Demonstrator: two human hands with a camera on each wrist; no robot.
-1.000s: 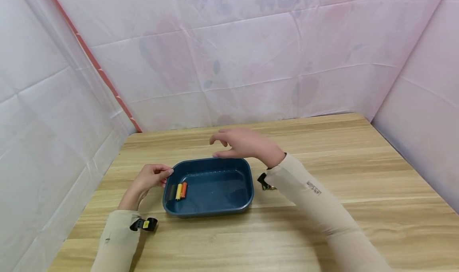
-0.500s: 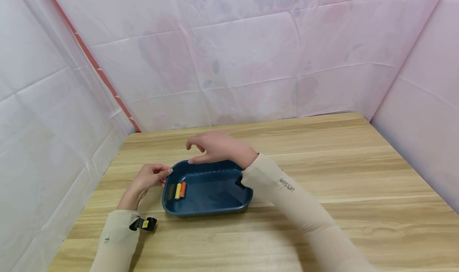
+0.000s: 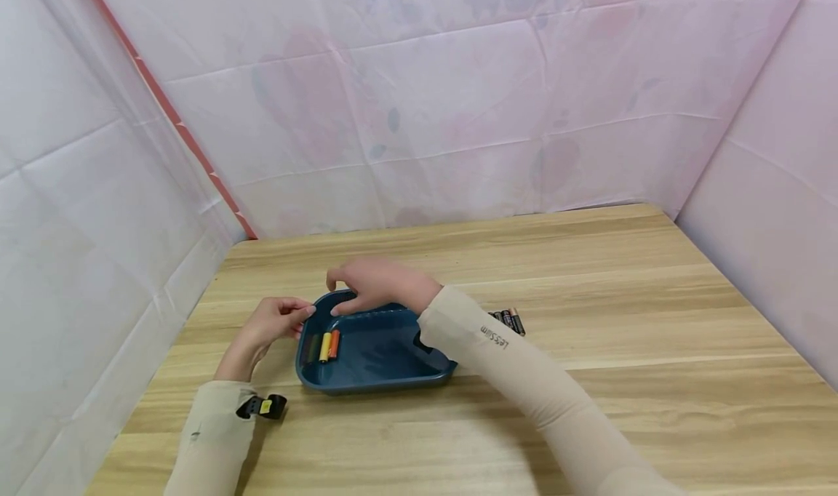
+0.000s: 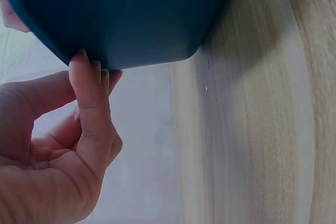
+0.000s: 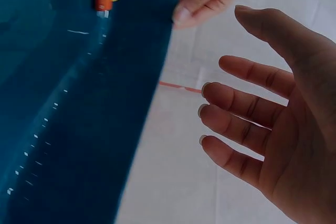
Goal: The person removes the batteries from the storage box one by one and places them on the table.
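While the left hand (image 3: 271, 325) pinches the left rim of the dark blue tray (image 3: 380, 354), thumb and fingertips closed on its edge, the right hand (image 3: 376, 285) hovers over the tray's far left corner with its fingers spread and loosely bent, holding nothing. The left wrist view shows the left hand's fingertips (image 4: 92, 72) pressed against the tray's (image 4: 121, 14) outer wall at a rounded corner; the right wrist view shows the right hand (image 5: 278, 119) open and apart from the tray wall (image 5: 105, 129), with bare air between fingers and plastic.

The tray sits on the wooden desk (image 3: 589, 409) toward its left edge, long axis running left to right across the desk. Inside it, tight against the left wall, lie three batteries (image 3: 324, 348) side by side, one dark, one yellow, one orange, their long axes pointing from the near edge toward the far edge, so crosswise to the tray. They lie just beside the left hand, only the rim between them, and nearer the desk's near edge than the right hand's fingertips. The right forearm (image 3: 524, 380) crosses the tray's right end.

More batteries (image 3: 509, 320) lie loose on the desk just right of the tray, partly hidden behind the right sleeve. A black wrist strap (image 3: 262, 407) shows on the left arm.
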